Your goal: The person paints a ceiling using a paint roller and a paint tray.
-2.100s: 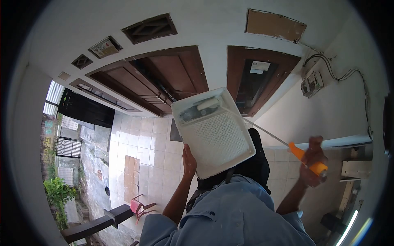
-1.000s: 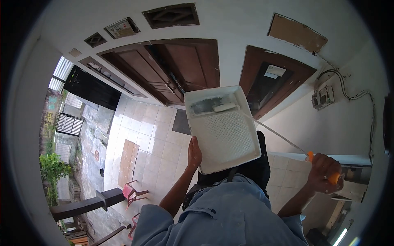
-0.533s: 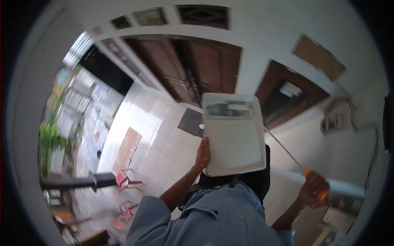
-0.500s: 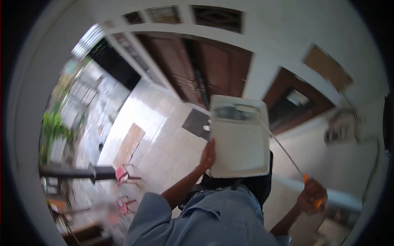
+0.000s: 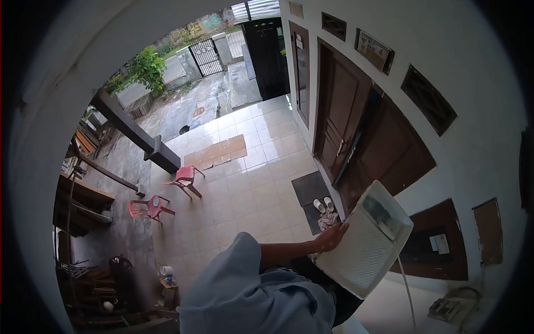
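Note:
My left hand (image 5: 329,239) grips the near-left edge of a white paint tray (image 5: 359,253), its fingers wrapped against the side. The tray is tilted, with a ribbed slope and a deeper well at its far end. Something pale, perhaps a roller head, lies in that well, but I cannot make it out clearly. A thin rod (image 5: 408,292) runs down from behind the tray's right side toward the bottom of the view. My right hand is out of view.
Brown double doors (image 5: 356,128) stand in the white wall. White shoes (image 5: 324,205) and a crumpled cloth lie on a dark mat (image 5: 308,192). Two red plastic chairs (image 5: 186,179) are by a dark post (image 5: 133,133). Cardboard (image 5: 217,151) lies on the tiles.
My view has swung left toward the yard and gate. The tray now appears farther right and tilted. My right hand, which held an orange handle on the rod, has left the view.

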Demonstrator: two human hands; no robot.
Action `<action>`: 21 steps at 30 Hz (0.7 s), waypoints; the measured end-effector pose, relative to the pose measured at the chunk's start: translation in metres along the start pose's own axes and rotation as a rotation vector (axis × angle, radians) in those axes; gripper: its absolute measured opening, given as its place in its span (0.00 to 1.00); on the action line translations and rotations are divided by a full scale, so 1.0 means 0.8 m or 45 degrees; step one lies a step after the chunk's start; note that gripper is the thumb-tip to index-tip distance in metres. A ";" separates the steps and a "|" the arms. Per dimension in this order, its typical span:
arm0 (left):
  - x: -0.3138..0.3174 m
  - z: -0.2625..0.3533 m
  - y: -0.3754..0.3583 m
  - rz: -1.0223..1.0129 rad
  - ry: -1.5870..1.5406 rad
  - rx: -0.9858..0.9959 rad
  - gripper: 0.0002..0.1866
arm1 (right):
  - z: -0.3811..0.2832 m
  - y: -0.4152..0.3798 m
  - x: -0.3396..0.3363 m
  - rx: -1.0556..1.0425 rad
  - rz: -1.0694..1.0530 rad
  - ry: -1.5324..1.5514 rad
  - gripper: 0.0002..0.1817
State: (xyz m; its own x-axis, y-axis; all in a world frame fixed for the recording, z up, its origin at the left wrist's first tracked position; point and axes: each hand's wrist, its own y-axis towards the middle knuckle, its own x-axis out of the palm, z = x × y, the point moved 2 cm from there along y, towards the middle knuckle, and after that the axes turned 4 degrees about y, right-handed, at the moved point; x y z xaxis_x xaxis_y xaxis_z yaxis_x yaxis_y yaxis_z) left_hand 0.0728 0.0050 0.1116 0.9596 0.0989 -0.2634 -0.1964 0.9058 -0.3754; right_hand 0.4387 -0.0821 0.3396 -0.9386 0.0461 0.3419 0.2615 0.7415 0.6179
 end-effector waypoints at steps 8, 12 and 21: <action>-0.005 0.008 -0.006 -0.003 -0.043 0.083 0.33 | 0.007 0.009 0.012 0.010 0.078 0.039 0.14; 0.003 -0.004 0.001 -0.027 -0.028 0.062 0.33 | 0.010 0.007 0.017 0.010 0.083 0.040 0.14; -0.009 0.012 -0.002 0.042 -0.017 0.014 0.34 | 0.002 0.012 0.014 0.032 0.173 0.031 0.14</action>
State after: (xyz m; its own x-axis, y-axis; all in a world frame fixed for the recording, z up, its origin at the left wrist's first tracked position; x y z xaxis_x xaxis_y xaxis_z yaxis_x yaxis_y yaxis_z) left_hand 0.0685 0.0072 0.1228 0.9552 0.1346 -0.2636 -0.2261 0.9065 -0.3566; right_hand 0.4302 -0.0732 0.3485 -0.8890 0.1312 0.4386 0.3799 0.7462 0.5467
